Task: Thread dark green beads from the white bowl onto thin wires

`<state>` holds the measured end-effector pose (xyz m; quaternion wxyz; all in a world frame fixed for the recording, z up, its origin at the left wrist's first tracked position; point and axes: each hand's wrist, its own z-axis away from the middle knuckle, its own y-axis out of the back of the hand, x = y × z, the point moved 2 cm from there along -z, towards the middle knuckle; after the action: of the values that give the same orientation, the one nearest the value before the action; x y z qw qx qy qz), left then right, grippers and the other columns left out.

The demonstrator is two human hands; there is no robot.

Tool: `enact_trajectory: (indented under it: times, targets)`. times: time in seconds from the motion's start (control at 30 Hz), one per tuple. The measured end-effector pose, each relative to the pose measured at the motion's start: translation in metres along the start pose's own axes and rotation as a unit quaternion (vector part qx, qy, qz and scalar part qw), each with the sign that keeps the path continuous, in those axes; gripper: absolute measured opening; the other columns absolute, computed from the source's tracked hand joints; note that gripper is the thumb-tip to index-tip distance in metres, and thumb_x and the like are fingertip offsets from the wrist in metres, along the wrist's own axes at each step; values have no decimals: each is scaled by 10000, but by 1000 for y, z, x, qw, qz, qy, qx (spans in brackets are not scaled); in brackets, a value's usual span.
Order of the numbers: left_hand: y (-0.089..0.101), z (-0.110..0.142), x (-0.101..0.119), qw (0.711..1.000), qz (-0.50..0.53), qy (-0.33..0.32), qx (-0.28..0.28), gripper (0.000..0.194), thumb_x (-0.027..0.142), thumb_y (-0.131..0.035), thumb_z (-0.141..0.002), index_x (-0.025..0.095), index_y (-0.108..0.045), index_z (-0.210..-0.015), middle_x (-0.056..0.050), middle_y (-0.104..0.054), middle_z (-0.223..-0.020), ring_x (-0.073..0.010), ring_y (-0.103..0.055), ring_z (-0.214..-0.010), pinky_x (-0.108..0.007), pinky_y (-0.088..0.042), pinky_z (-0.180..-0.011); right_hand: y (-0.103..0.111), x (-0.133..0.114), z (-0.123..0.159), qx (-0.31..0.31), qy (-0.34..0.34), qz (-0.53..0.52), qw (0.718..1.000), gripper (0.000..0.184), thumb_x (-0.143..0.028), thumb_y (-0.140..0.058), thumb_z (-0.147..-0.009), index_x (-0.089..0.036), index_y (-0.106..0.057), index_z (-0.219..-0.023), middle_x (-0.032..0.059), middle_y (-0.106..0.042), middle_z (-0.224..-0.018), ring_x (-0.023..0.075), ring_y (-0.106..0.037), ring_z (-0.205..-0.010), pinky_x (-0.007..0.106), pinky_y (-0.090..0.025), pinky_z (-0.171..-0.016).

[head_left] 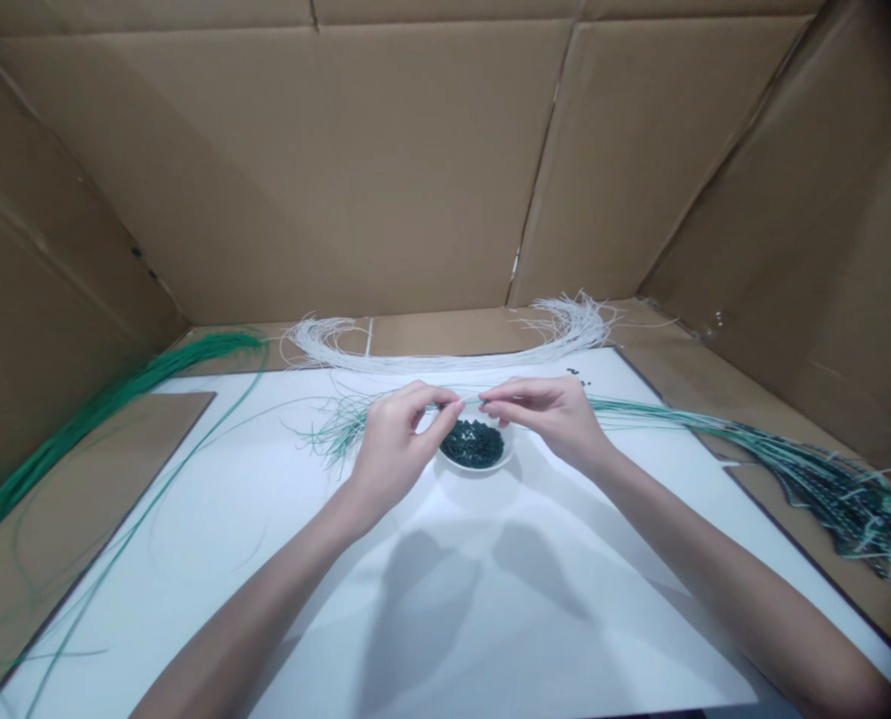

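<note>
Above a small white bowl (506, 454), my left hand (399, 434) and my right hand (554, 417) face each other with pinched fingertips. A thin pale strand (469, 398) spans the short gap between them, and each hand grips it. Whether a bead sits in the right fingertips is too small to tell. Dark green beads (473, 444) fill much of the bowl. Behind the hands lies a bundle of thin green strands, its loose ends (341, 427) fanning out left of my left hand. To the right, the bundle ends in strands threaded with dark beads (839, 499).
A curved bundle of white strands (445, 362) lies along the back of the white board (266, 539). Long green strands (116, 399) run down the left side. Several stray beads (576, 374) lie behind my right hand. Cardboard walls (416, 170) enclose the back and sides.
</note>
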<state>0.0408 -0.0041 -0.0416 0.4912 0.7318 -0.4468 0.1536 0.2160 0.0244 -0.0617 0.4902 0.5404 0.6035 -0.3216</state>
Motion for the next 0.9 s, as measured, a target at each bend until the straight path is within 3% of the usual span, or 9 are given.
enact_trajectory:
  times: [0.57, 0.73, 0.9]
  targets:
    - [-3, 1, -1, 997, -55, -59, 6, 150, 210, -491, -815, 187, -625, -754, -1, -621, -709, -108, -551, -653, -221, -418, -637, -1, -8, 5, 12, 106, 146, 984, 108, -222, -612, -723, -189, -690, -790, 33, -682, -759, 133, -608, -661, 247, -495, -571]
    - [-6, 3, -3, 992, -94, -87, 16, 155, 198, -484, -810, 183, -629, -759, -13, -614, -703, -119, -544, -661, -235, -422, -649, -2, -9, 7, 6, 190, 235, 953, 134, -192, -553, -765, -196, -679, -810, 30, -672, -741, 120, -581, -612, 242, -470, -551]
    - [-10, 4, -6, 984, -148, -102, 6, 148, 193, -487, -806, 180, -628, -762, -18, -626, -705, -131, -531, -660, -247, -416, -637, -3, -5, 7, -31, 236, 336, 911, 162, -215, -510, -794, -213, -668, -828, 43, -669, -751, 156, -582, -681, 290, -464, -646]
